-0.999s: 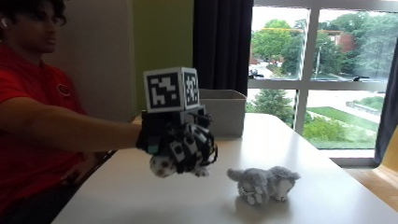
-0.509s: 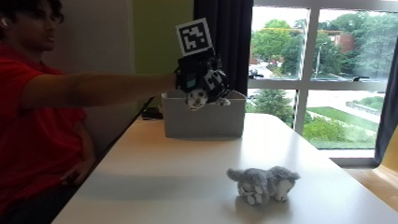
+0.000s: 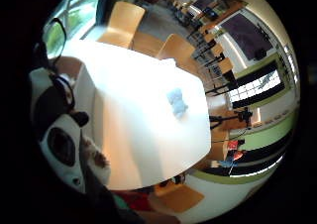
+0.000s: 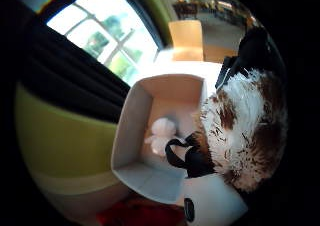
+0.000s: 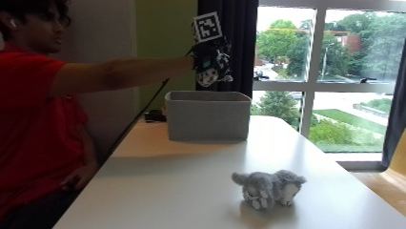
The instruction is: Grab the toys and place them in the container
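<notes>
Plush toy (image 5: 210, 76): brown-white, gripped in gloved right hand (image 5: 208, 56), above grey container (image 5: 207, 116)
Elephant toy (image 5: 269, 188): on desk (image 5: 171, 181)

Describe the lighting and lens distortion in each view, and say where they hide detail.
Outside view: the bright window backlights the gloved right hand and its toy, so both look dark; the grey plush casts a soft shadow on the table. Thumb side palm view: curved by the lens, the container bows and the pale toy inside washes out. Little finger side palm view: the tabletop glares white.
</notes>
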